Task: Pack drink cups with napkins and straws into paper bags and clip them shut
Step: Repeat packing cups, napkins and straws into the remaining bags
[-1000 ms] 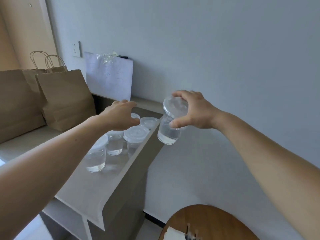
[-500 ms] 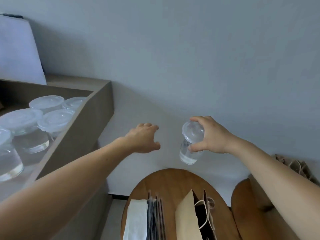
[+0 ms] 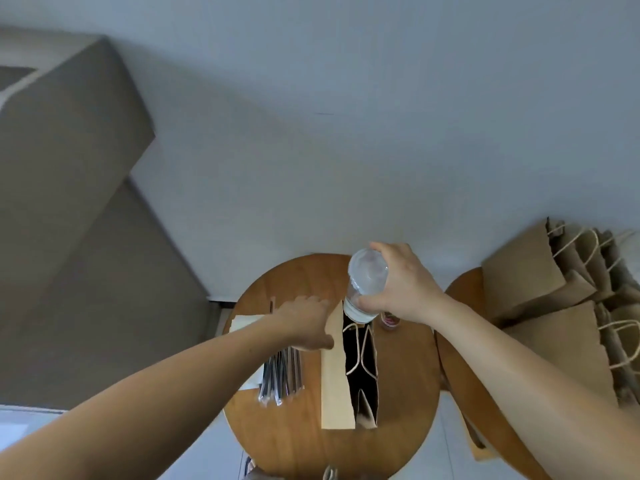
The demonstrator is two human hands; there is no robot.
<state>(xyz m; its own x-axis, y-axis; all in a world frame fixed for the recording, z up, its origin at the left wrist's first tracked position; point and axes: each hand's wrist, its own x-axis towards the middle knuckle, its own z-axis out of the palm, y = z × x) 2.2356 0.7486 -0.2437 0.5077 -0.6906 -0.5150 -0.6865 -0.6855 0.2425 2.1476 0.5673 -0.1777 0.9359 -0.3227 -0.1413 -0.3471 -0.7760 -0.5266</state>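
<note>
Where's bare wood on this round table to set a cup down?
Right of the open bag, to the rim of the round table, and the near strip below the straws. Crowded: straws and napkins at left; spare bags pile the neighbouring table.

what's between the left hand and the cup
The bag's tan side wall, top edge; the left hand sits against it, the cup hangs just past it over the opening. Head view.

The right hand [image 3: 405, 289] has carried the cup [image 3: 365, 285] away from the shelf, down over the 12 o'clock end of the open paper bag [image 3: 337, 375] on the round worktop [image 3: 294, 434]. The left hand [image 3: 304, 323] has left the shelf's cups, now out of view, and come to the bag's 9 o'clock wall, above the straws [image 3: 282, 375].
</note>
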